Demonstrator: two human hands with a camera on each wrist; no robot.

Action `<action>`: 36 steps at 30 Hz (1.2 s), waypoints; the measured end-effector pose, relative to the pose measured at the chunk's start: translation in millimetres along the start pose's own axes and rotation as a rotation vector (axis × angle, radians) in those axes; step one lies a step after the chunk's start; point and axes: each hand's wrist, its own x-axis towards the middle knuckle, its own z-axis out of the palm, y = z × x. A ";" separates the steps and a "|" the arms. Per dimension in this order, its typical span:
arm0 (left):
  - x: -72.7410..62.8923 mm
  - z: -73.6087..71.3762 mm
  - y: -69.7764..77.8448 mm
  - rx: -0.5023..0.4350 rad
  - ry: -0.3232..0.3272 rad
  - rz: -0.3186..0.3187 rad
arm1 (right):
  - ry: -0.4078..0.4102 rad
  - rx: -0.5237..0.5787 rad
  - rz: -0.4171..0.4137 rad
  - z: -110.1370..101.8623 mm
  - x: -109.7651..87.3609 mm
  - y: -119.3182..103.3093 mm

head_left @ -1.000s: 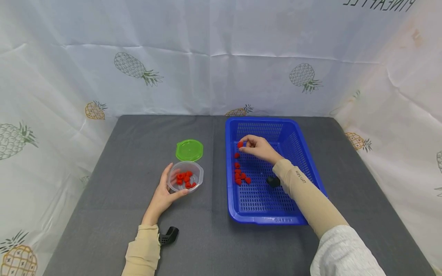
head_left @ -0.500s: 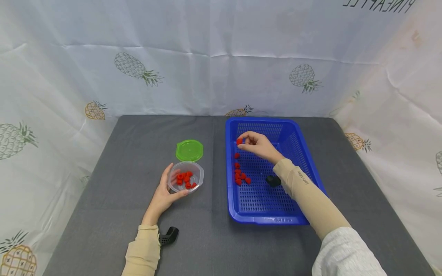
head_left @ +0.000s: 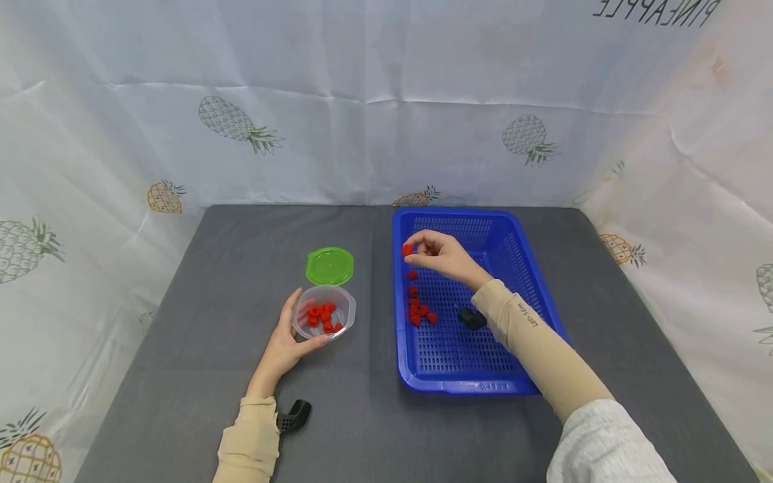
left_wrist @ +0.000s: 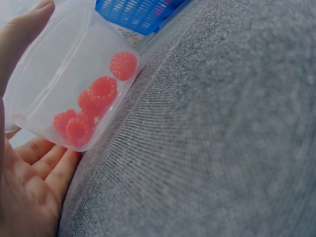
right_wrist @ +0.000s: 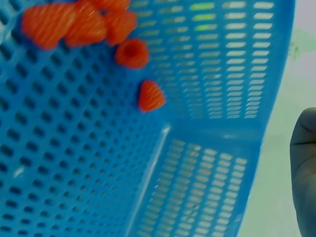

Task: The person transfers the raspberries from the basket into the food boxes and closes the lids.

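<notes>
My left hand (head_left: pixel 284 345) holds a clear plastic tub (head_left: pixel 345 312), thumb on the near side and fingers round the left. Several raspberries (left_wrist: pixel 102 91) lie in the tub (left_wrist: pixel 64 54), seen through its wall in the left wrist view. Over the left side of a blue basket (head_left: pixel 477 387), my right hand (head_left: pixel 443 258) pinches one raspberry (head_left: pixel 407 250) between thumb and fingertips. More raspberries (head_left: pixel 414 312) lie along the basket's left wall. The right wrist view catches only part of the right hand (right_wrist: pixel 304 170) at its edge; the pinched berry is out of that view.
A green lid (head_left: pixel 329 266) lies flat on the grey cloth just behind the tub. Black straps sit at both wrists, the left one (head_left: pixel 294 416) sticking out over the table. A pineapple-print curtain (head_left: pixel 362 147) hangs behind and at both sides.
My right hand has lifted slightly and moved left, carrying the pinched raspberry towards the basket's left rim. The left hand and tub stay in place.
</notes>
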 end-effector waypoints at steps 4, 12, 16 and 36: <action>-0.3 0.2 0.9 0.003 0.003 0.007 | -0.013 0.013 -0.042 5.9 5.6 0.2; -0.5 0.1 0.4 -0.012 0.004 0.008 | -0.063 0.025 -0.115 22.2 22.2 0.0; 0.4 0.6 2.2 -0.009 0.003 -0.001 | -0.101 0.018 -0.130 32.1 28.2 -6.7; 1.5 1.8 3.3 -0.021 0.002 -0.025 | -0.213 -0.024 -0.195 77.6 44.3 -19.1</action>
